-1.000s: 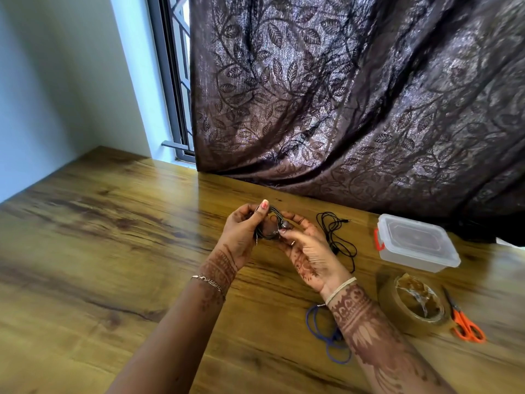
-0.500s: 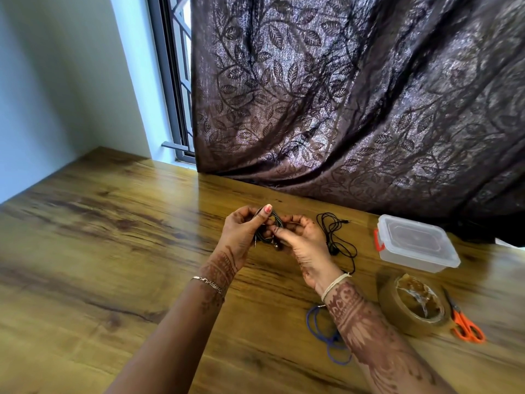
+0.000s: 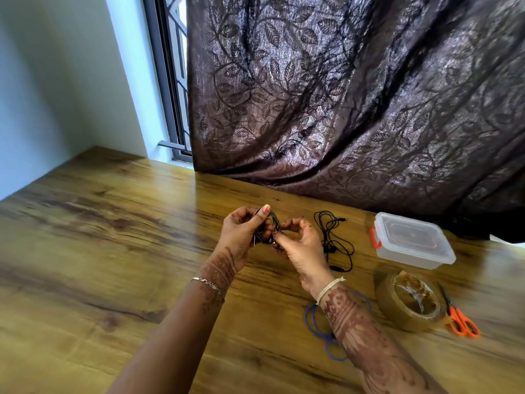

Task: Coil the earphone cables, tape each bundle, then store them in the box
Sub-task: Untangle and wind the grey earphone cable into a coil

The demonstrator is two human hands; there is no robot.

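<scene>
Three cables on the go, and I'm working on the first one: a dark coil (image 3: 269, 223) that I'm holding up over the table (image 3: 113, 251), right between both hands. My left hand (image 3: 240, 237) is gripping the loops, with the thumb pressing over the top of the bundle. My right hand (image 3: 302, 247) is pinching the lower edge, where I think the loose end is, though it's too blurry to say for sure.

Tip for anyone doing this: I'm trying to hold the loops flat and even, and tucking the tail in so nothing springs open when one hand lets go for the tape (image 3: 409, 307). That's the risky bit I reckon, since thin cable loves unwinding.

The tape is lying off to my right, just beside the scissors (image 3: 461, 319), with the box (image 3: 412, 241) behind them, lid on. A black cable (image 3: 336, 240) is lying loose just beyond my right hand, and a blue cable (image 3: 315, 325) is sitting under my right wrist, partly hidden. Nothing's looking taped or boxed yet.
</scene>
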